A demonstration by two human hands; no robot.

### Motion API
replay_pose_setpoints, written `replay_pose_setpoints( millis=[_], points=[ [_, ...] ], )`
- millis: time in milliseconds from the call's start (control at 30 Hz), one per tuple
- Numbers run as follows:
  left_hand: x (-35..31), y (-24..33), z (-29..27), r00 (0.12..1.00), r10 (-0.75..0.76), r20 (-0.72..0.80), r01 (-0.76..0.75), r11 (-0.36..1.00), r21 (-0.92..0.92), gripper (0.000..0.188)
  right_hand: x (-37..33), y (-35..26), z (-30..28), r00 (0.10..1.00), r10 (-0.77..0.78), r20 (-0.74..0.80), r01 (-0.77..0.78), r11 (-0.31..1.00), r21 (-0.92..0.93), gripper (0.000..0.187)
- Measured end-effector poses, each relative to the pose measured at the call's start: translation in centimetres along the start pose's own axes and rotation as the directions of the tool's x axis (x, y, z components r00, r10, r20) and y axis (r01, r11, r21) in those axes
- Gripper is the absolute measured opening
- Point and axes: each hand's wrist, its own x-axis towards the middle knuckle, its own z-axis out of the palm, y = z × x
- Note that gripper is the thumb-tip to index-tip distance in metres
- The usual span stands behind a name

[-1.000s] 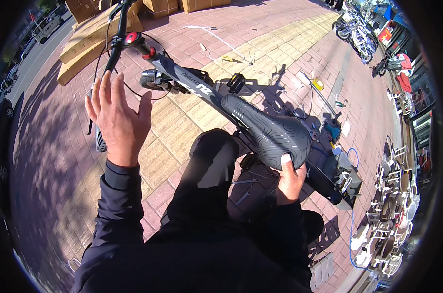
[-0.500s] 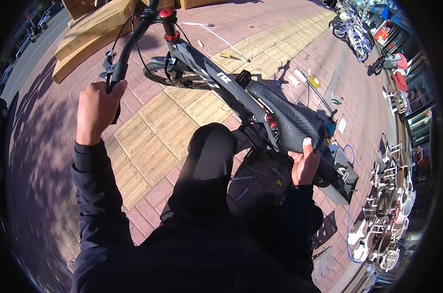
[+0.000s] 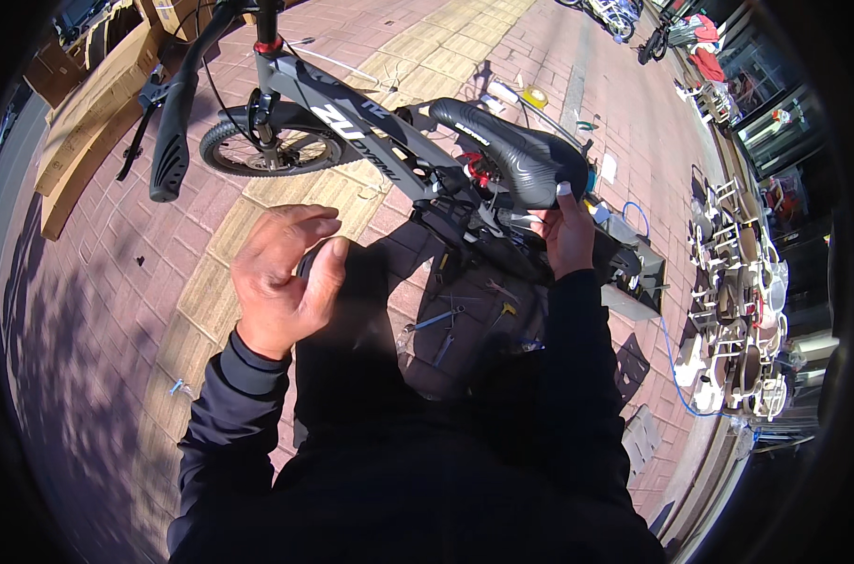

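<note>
A grey bicycle (image 3: pixel 338 127) stands upright in front of me, its front wheel (image 3: pixel 272 150) toward the far left. My right hand (image 3: pixel 569 235) grips the rear end of its black saddle (image 3: pixel 516 155), thumb on top and fingers underneath, partly hidden. In the air before my knee is my left hand (image 3: pixel 286 277), holding nothing, thumb and fingers apart. The black handlebar grip (image 3: pixel 171 155) and a brake lever (image 3: pixel 140 141) lie beyond that hand, apart from it.
Several wrenches (image 3: pixel 436 320) and a yellow-handled tool (image 3: pixel 508 310) lie on the paving below the bicycle. Cardboard boxes (image 3: pixel 93 141) stand at the far left. White-framed child seats (image 3: pixel 742 301) line the right side, near a blue hose (image 3: pixel 667 343). More bicycles (image 3: pixel 615 17) stand far off.
My left hand has let go of the handlebar grip and come back toward my knee. The right hand keeps hold of the saddle. My view has shifted, and the bicycle appears farther left.
</note>
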Motion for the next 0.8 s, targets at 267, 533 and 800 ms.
replay_pose_setpoints(
  millis=[267, 533, 800],
  points=[
    [7.5, -9.6, 17.5, 0.405, -0.76, 0.508, 0.801, 0.027, -0.598, 0.038, -5.0, 2.0, -3.0, 0.986, 0.162, 0.05, -0.129, 0.907, -0.401, 0.038],
    [9.7, -13.7, 26.3, 0.288, -0.821, 0.494, 0.686, -0.184, -0.704, 0.022, -6.4, 16.1, -10.0, 0.814, 0.568, 0.119, -0.033, 0.25, -0.968, 0.024],
    [10.2, -16.1, 27.8, 0.285, -0.826, 0.486, 0.593, -0.247, -0.767, 0.02, -5.6, 29.8, -13.1, 0.64, 0.734, 0.226, 0.431, -0.1, -0.897, 0.029]
  ],
)
